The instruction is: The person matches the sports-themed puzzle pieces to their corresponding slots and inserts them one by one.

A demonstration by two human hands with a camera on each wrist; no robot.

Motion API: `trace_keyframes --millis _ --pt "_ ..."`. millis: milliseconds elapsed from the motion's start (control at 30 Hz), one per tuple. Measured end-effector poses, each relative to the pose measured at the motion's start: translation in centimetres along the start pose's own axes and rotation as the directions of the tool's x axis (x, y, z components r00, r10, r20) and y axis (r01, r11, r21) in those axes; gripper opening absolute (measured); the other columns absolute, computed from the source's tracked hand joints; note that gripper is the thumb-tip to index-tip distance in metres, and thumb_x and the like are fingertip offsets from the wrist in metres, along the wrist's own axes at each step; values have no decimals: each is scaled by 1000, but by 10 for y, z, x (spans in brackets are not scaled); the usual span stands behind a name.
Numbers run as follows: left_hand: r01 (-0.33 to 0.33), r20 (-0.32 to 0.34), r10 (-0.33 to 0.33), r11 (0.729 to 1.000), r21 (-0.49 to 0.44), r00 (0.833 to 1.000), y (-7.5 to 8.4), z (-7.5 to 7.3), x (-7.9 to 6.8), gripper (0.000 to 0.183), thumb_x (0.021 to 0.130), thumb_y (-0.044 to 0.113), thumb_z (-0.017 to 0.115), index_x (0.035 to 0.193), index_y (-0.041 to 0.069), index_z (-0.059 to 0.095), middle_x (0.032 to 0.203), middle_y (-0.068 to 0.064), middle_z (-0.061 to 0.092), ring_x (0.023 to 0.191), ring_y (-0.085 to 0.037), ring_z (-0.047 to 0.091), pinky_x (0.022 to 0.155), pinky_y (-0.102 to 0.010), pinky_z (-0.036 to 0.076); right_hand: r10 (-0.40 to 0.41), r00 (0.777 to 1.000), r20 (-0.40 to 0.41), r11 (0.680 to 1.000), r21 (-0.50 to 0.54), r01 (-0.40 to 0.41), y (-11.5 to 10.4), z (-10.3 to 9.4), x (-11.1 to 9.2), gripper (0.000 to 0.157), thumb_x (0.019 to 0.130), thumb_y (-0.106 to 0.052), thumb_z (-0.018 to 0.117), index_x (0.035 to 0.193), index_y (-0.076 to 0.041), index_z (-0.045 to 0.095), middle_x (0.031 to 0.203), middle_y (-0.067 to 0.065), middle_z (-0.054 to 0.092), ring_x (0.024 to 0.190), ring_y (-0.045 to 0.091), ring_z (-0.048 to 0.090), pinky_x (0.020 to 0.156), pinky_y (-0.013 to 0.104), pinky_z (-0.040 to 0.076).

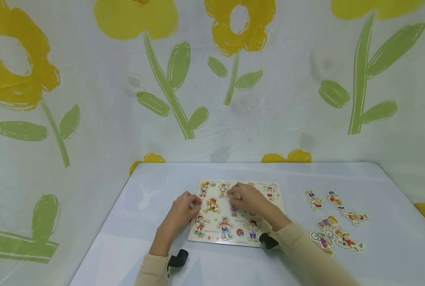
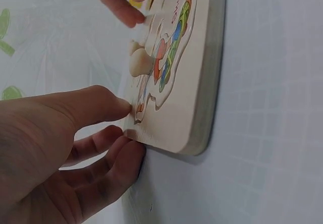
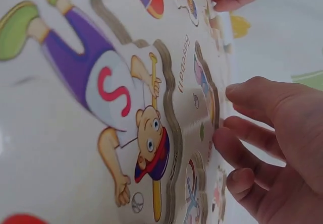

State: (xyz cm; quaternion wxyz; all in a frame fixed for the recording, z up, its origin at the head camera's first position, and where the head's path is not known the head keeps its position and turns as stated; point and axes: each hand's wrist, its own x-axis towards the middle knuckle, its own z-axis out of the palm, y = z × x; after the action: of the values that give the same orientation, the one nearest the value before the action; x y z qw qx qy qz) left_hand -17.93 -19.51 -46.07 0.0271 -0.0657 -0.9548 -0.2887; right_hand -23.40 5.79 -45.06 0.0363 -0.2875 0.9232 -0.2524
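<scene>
A wooden peg puzzle board (image 1: pixel 212 219) with printed sports figures lies on the table. My left hand (image 1: pixel 184 208) is at its left edge; in the left wrist view the thumb (image 2: pixel 108 104) meets the board's face while curled fingers (image 2: pixel 128 161) sit against its edge. A round knob (image 2: pixel 141 62) stands on the skateboard figure near that corner. Over the board's upper middle is my right hand (image 1: pixel 248 196), fingertips close to a top-row figure (image 1: pixel 223 190). The right wrist view shows a gap between thumb and fingers, with no piece visible there. My right hand and forearm cover part of the board.
Several loose figure pieces (image 1: pixel 353 217) lie on the table right of the board, some overlapping. The white table (image 1: pixel 151 190) meets a flower-patterned curtain (image 1: pixel 269 131) behind. Dark wrist cameras (image 1: pixel 178 258) sit near both cuffs.
</scene>
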Motion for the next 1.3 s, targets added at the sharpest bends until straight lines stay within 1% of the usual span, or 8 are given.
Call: trace_keyframes --millis 233,367,600,700,767,933,1000,1300 --pt "-6 -6 6 1000 7 1000 -1 2 0 9 86 13 70 95 14 72 89 2 59 73 -9 50 69 -26 41 -33 998 -46 999 -2 33 7 -1 -20 20 91 -26 69 107 -15 74 99 -2 67 76 9 52 67 23 44" --pt "-4 -12 4 1000 15 1000 0 2 0 9 85 13 70 94 14 72 89 2 60 72 -9 50 68 -25 41 -17 997 -71 1000 -9 17 12 -4 -34 17 91 -26 69 105 -17 73 97 -6 65 69 6 49 64 20 43" --pt "-7 -7 7 1000 17 1000 1 2 0 10 86 13 70 95 14 73 88 1 60 73 -9 51 67 -25 42 56 994 -99 997 -43 -61 21 -15 -62 15 89 -28 71 102 -21 73 93 -11 64 73 2 51 67 21 47" --pt "-17 -8 18 1000 21 1000 1 1 0 10 86 12 70 95 13 72 88 0 60 73 -10 51 66 -25 43 66 991 -113 996 -57 -73 27 -19 -75 14 88 -27 72 101 -21 73 90 -12 63 75 6 53 68 25 47" --pt "-23 -9 23 999 24 1000 0 0 0 10 86 11 69 95 13 72 88 0 60 73 -10 52 66 -25 43 61 990 -128 995 -76 -71 31 -20 -83 13 88 -27 72 101 -22 73 90 -13 65 86 12 62 76 30 52" --pt "-20 -4 20 1000 20 1000 0 -1 0 10 86 11 68 95 13 72 87 -1 59 73 -11 52 66 -25 43 98 986 -137 990 -82 -110 42 -25 -99 12 89 -28 70 101 -25 72 91 -16 64 81 10 60 71 26 51" --pt "-17 -1 17 1000 20 1000 0 -1 0 10 86 11 68 95 13 72 88 -1 59 73 -11 51 65 -25 43 110 984 -137 989 -81 -122 46 -28 -104 13 89 -28 70 102 -24 72 89 -15 62 70 5 50 62 22 44" --pt "-15 1 15 1000 23 1000 1 -1 -1 10 86 10 68 95 13 71 87 -1 59 74 -11 52 66 -25 43 133 979 -153 981 -118 -152 59 -49 -124 17 87 -27 73 103 -21 72 87 -12 63 65 2 46 57 18 41"
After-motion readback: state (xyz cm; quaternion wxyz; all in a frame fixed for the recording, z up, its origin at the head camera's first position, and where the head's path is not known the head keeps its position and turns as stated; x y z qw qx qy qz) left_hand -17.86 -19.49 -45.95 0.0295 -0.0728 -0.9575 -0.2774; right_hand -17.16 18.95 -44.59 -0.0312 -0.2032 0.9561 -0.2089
